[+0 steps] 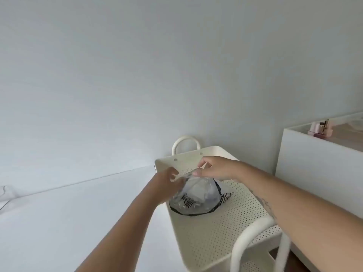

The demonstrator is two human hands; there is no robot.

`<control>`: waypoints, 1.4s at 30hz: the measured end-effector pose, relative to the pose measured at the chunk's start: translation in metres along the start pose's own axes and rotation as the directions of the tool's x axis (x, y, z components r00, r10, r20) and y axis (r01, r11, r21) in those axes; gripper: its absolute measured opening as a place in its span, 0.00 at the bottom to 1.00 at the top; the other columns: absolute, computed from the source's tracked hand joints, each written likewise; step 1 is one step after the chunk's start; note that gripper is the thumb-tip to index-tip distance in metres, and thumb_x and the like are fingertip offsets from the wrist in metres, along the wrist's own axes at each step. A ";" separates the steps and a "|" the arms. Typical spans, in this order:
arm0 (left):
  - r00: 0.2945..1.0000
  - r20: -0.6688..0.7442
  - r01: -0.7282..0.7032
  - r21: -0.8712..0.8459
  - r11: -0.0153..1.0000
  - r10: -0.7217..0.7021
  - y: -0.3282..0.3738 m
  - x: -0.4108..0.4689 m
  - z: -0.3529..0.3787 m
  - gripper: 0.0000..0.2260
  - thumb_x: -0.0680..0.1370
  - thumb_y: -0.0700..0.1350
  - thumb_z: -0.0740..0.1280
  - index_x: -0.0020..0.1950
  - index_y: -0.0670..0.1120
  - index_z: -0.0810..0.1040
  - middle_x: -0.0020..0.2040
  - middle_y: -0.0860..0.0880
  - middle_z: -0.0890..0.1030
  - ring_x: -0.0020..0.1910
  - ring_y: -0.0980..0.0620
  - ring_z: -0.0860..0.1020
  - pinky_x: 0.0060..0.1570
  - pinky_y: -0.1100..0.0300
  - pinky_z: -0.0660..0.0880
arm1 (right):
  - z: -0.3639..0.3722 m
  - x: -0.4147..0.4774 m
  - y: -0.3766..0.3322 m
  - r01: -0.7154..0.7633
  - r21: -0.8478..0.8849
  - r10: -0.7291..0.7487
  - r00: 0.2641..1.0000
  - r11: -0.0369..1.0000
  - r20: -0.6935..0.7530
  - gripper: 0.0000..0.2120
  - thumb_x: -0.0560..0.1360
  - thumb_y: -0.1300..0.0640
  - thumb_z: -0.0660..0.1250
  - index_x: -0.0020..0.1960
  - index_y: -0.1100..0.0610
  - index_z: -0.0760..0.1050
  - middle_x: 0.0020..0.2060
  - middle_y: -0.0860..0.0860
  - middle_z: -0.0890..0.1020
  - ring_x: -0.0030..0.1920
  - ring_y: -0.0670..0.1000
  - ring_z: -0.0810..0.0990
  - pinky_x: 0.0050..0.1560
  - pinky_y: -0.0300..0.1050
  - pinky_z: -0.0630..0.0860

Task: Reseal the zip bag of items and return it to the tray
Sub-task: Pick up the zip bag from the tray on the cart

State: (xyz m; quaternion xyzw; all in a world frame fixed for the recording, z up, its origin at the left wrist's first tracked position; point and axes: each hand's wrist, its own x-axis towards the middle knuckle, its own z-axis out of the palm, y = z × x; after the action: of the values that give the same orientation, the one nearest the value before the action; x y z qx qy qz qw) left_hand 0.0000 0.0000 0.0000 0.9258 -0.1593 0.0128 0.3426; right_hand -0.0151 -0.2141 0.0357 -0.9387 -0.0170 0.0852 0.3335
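A clear zip bag (198, 197) holding black-and-white striped items stands on the cream perforated tray (216, 232) of a cart. My left hand (167, 181) pinches the left end of the bag's top edge. My right hand (214, 167) pinches the top edge a little further right, thumb and fingers pressed together on the plastic. Both hands hold the bag's mouth above the tray floor while the bag's base rests on it. Whether the zip is closed cannot be made out.
The tray has raised walls and white loop handles at the far end (185, 143) and near end (255, 238). A white cabinet (314, 163) stands to the right with small pink items (320, 128) on top. A white wall lies behind and a white surface (78, 213) to the left.
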 end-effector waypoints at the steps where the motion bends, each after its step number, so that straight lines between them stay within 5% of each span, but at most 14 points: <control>1: 1.000 0.021 0.017 0.024 1.000 -0.017 0.003 -0.007 0.002 0.22 0.75 0.60 0.65 0.64 0.51 0.72 0.55 0.53 0.76 0.50 0.53 0.78 0.47 0.59 0.74 | 0.001 -0.007 0.000 -0.033 -0.035 0.033 0.999 0.999 0.015 0.32 0.68 0.34 0.69 0.67 0.45 0.66 0.59 0.48 0.73 0.58 0.51 0.76 0.55 0.52 0.79; 5: 1.000 -0.004 -0.019 0.288 0.957 0.021 0.008 -0.026 0.016 0.22 0.75 0.55 0.64 0.66 0.49 0.69 0.59 0.48 0.78 0.58 0.45 0.75 0.56 0.50 0.74 | 0.006 -0.025 0.008 -0.121 -0.128 0.126 0.991 0.984 0.034 0.31 0.73 0.48 0.68 0.72 0.47 0.60 0.58 0.52 0.73 0.54 0.54 0.78 0.45 0.51 0.84; 9: 0.995 -0.064 -0.055 0.225 0.973 0.071 0.014 -0.033 0.020 0.16 0.78 0.49 0.62 0.64 0.45 0.71 0.57 0.47 0.77 0.54 0.46 0.76 0.54 0.51 0.74 | 0.002 -0.037 0.013 -0.115 0.020 0.116 0.990 0.993 -0.079 0.16 0.76 0.58 0.59 0.64 0.52 0.69 0.53 0.54 0.77 0.46 0.51 0.80 0.41 0.46 0.83; 15: 0.972 -0.218 -0.082 0.049 0.995 0.091 0.039 -0.037 0.019 0.07 0.81 0.41 0.53 0.50 0.43 0.70 0.48 0.49 0.69 0.39 0.47 0.71 0.42 0.51 0.73 | -0.006 -0.048 0.015 -0.068 0.238 0.120 0.970 0.969 -0.212 0.08 0.77 0.57 0.56 0.47 0.58 0.73 0.42 0.51 0.74 0.43 0.51 0.74 0.46 0.49 0.79; 21: 0.914 -0.384 -0.176 -0.084 0.981 0.131 0.059 -0.033 -0.002 0.07 0.80 0.39 0.52 0.48 0.43 0.69 0.48 0.46 0.74 0.47 0.43 0.73 0.48 0.47 0.73 | -0.010 -0.059 -0.009 0.004 0.533 0.090 0.984 0.846 -0.151 0.11 0.72 0.48 0.60 0.49 0.53 0.73 0.49 0.54 0.80 0.48 0.55 0.81 0.46 0.54 0.82; 25: 0.862 -0.476 -0.271 -0.142 0.952 0.175 0.064 -0.030 -0.029 0.05 0.80 0.39 0.53 0.47 0.45 0.67 0.41 0.47 0.76 0.37 0.48 0.74 0.34 0.57 0.70 | -0.009 -0.051 -0.031 0.091 0.475 0.036 0.967 0.876 -0.252 0.20 0.72 0.44 0.67 0.60 0.48 0.66 0.54 0.50 0.77 0.53 0.54 0.80 0.48 0.54 0.81; 28: 0.806 -0.559 -0.318 -0.128 0.939 0.197 0.057 -0.029 -0.055 0.05 0.80 0.40 0.54 0.46 0.47 0.65 0.38 0.50 0.76 0.32 0.53 0.74 0.28 0.62 0.67 | 0.000 -0.038 -0.057 0.186 0.423 -0.037 0.941 0.887 -0.335 0.13 0.76 0.51 0.61 0.56 0.58 0.73 0.47 0.50 0.79 0.44 0.52 0.78 0.45 0.49 0.75; 31: 0.751 -0.628 -0.328 -0.085 0.941 0.205 0.035 -0.032 -0.081 0.06 0.80 0.40 0.54 0.48 0.50 0.66 0.36 0.52 0.76 0.32 0.55 0.73 0.29 0.60 0.66 | 0.015 -0.028 -0.091 0.297 0.406 -0.124 0.909 0.864 -0.398 0.09 0.78 0.52 0.59 0.51 0.57 0.73 0.42 0.51 0.78 0.41 0.52 0.75 0.42 0.46 0.71; 37: 0.677 -0.726 -0.292 -0.115 0.950 0.120 -0.033 -0.057 -0.116 0.09 0.80 0.50 0.56 0.59 0.59 0.68 0.37 0.55 0.79 0.38 0.59 0.77 0.35 0.62 0.72 | 0.072 0.004 -0.150 0.430 0.399 -0.238 0.863 0.810 -0.446 0.03 0.78 0.56 0.56 0.51 0.51 0.67 0.47 0.55 0.81 0.47 0.59 0.79 0.41 0.47 0.71; 42: 0.809 -0.545 -0.065 -0.457 0.887 -0.221 -0.102 -0.084 -0.128 0.31 0.71 0.71 0.59 0.51 0.43 0.74 0.43 0.49 0.79 0.41 0.53 0.76 0.42 0.59 0.72 | 0.144 0.031 -0.175 0.447 0.440 -0.234 0.858 0.779 -0.458 0.07 0.77 0.61 0.54 0.48 0.49 0.64 0.39 0.51 0.78 0.42 0.57 0.78 0.37 0.47 0.71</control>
State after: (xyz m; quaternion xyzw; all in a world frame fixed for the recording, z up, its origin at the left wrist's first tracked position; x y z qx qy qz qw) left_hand -0.0376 0.1789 0.0224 0.7763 -0.0059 0.2436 0.5814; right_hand -0.0046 0.0147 0.0314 -0.7878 -0.1008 -0.1592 0.5865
